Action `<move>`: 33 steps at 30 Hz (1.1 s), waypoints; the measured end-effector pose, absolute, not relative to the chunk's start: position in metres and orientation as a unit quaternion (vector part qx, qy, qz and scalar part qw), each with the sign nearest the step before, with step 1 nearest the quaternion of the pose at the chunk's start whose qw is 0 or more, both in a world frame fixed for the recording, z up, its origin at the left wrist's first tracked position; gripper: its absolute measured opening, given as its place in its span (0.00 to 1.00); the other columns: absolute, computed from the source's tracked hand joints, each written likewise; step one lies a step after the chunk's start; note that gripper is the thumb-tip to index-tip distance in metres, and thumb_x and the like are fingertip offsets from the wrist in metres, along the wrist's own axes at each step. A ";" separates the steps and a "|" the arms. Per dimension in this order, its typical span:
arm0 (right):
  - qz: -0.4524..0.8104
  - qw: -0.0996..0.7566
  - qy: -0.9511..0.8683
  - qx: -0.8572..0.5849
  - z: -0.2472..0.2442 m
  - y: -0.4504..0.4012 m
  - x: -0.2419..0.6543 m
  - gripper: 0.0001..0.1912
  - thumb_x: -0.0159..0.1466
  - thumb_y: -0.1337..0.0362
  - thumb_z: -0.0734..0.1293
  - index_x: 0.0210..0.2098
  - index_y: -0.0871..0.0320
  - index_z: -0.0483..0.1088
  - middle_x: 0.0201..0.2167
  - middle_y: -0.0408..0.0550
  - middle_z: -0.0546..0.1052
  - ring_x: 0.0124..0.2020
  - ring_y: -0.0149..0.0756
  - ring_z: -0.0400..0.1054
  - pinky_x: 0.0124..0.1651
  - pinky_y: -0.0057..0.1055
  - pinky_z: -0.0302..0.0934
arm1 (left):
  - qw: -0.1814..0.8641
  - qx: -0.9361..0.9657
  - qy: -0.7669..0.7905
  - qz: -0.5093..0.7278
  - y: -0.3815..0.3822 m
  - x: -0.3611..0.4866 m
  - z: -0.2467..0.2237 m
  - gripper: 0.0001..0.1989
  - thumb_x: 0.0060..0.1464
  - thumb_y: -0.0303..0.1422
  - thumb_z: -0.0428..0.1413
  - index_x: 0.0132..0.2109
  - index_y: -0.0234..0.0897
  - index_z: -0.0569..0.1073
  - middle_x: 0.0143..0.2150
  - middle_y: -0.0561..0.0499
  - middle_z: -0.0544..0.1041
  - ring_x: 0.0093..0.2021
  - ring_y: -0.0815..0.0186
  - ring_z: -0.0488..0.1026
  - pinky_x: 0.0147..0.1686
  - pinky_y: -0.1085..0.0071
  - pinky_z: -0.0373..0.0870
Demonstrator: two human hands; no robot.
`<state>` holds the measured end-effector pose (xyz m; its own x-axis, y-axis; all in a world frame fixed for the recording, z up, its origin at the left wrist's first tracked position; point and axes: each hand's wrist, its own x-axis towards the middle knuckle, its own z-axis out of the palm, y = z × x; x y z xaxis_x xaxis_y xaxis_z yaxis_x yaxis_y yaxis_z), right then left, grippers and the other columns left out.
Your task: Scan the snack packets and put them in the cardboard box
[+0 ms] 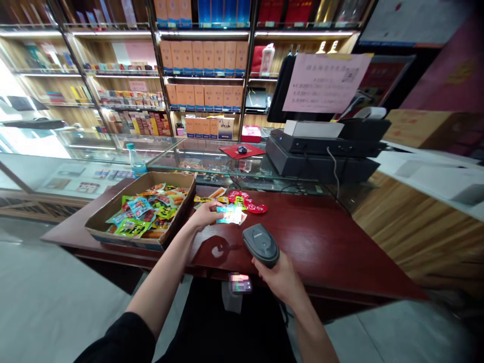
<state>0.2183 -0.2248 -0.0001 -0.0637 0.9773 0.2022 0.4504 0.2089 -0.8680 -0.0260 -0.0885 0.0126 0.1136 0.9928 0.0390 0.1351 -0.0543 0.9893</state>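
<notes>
My right hand [279,275] is wrapped round the handle of a dark grey barcode scanner [260,244], whose head points forward over the desk. Between the fingers of my left hand [206,214] is a light blue snack packet [229,214], brightly lit on its face. Behind that packet, several more snack packets lie on the desk, among them red ones [256,207] and a yellow one [212,199]. To the left of my left hand, a cardboard box [162,242] holds many small, colourful snack packets [139,206].
The dark red wooden desk [313,237] meets a glass display counter [196,148] at the back. A water bottle [136,161] stands behind the box. A mouse [242,149] rests on a red pad. At the right are a cash register [321,161] and a monitor with a pink notice [325,83].
</notes>
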 end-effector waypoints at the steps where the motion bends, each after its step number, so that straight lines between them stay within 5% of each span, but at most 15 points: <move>1: 0.319 0.416 -0.657 -0.542 0.000 -0.225 0.218 0.13 0.58 0.58 0.67 0.37 0.61 0.75 0.24 0.51 0.80 0.22 0.40 0.74 0.25 0.30 0.66 | 0.476 0.574 0.494 0.448 -0.089 -0.026 0.014 0.16 0.37 0.31 0.65 0.38 0.35 0.77 0.30 0.51 0.78 0.26 0.69 0.70 0.26 0.75 0.64; 9: 0.353 0.418 -0.648 -0.531 0.001 -0.223 0.214 0.16 0.58 0.56 0.67 0.40 0.62 0.75 0.29 0.54 0.82 0.22 0.38 0.74 0.23 0.28 0.65 | 0.468 0.531 0.511 0.488 -0.102 -0.049 0.047 0.20 0.31 0.35 0.71 0.34 0.34 0.76 0.25 0.52 0.76 0.26 0.67 0.73 0.26 0.74 0.68; 19: 0.371 0.393 -0.650 -0.534 0.000 -0.215 0.203 0.13 0.58 0.58 0.67 0.36 0.62 0.76 0.28 0.53 0.81 0.23 0.36 0.74 0.23 0.26 0.64 | 0.266 0.448 0.525 0.673 -0.107 -0.162 0.129 0.28 0.30 0.41 0.73 0.40 0.34 0.76 0.35 0.49 0.80 0.29 0.69 0.76 0.31 0.73 0.74; 33: 0.342 0.427 -0.623 -0.558 -0.006 -0.218 0.230 0.17 0.57 0.55 0.68 0.39 0.61 0.77 0.31 0.56 0.83 0.27 0.42 0.77 0.23 0.28 0.66 | 0.373 0.567 0.508 0.530 -0.070 -0.037 0.043 0.21 0.35 0.40 0.70 0.37 0.35 0.77 0.32 0.49 0.79 0.31 0.66 0.76 0.33 0.70 0.72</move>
